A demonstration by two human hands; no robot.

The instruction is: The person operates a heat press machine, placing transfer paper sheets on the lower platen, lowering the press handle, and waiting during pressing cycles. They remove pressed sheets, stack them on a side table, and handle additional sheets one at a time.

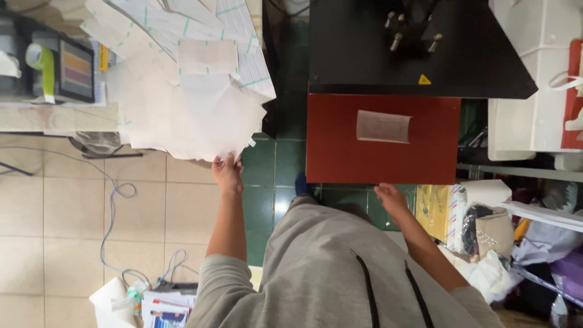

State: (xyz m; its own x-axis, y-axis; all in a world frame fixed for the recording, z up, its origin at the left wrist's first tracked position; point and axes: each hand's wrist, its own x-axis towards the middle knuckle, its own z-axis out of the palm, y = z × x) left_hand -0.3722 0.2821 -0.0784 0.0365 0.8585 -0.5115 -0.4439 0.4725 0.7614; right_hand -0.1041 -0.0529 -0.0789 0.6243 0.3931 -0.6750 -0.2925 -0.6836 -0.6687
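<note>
Left hand (227,174): grip pinched on the lower edge of the paper stack (194,115), overhanging its worktop. Right hand (392,201): open, fingers at the red platen (340,152) front edge. One sheet (383,126) laid on platen; black press head (364,54) raised, pressing not begun.

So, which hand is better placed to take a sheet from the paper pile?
Left. The left hand already touches the lower edge of the paper pile, while the right hand rests far off at the red platen's front edge.

Beige floor tiles (61,200) (green tiles (273,164) alongside) underfoot.
</note>
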